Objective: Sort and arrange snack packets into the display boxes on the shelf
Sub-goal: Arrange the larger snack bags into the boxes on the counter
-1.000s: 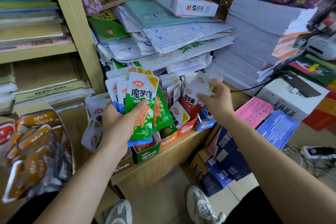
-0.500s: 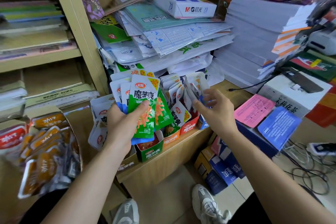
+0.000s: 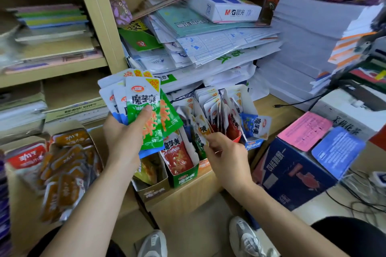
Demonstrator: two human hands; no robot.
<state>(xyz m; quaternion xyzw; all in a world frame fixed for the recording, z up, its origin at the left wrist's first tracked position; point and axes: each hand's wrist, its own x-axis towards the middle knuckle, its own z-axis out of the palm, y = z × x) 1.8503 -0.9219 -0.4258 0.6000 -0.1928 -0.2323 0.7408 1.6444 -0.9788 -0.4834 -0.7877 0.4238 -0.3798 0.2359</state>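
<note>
Head view: up-left of the green display box [image 3: 184, 180], the left hand [image 3: 123, 137] clamps a fan of packets [image 3: 144, 98] under its thumb, long axes upright, while the right hand [image 3: 226, 154], nearer and just right of that box, pinches one upright packet [image 3: 203, 128] behind it.

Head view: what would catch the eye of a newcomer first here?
The left hand grips a fan of green and blue packets at the centre. Just right of it, the right hand pinches one packet in the row of boxes on the shelf. Behind them leans a messy pile of papers.
</note>
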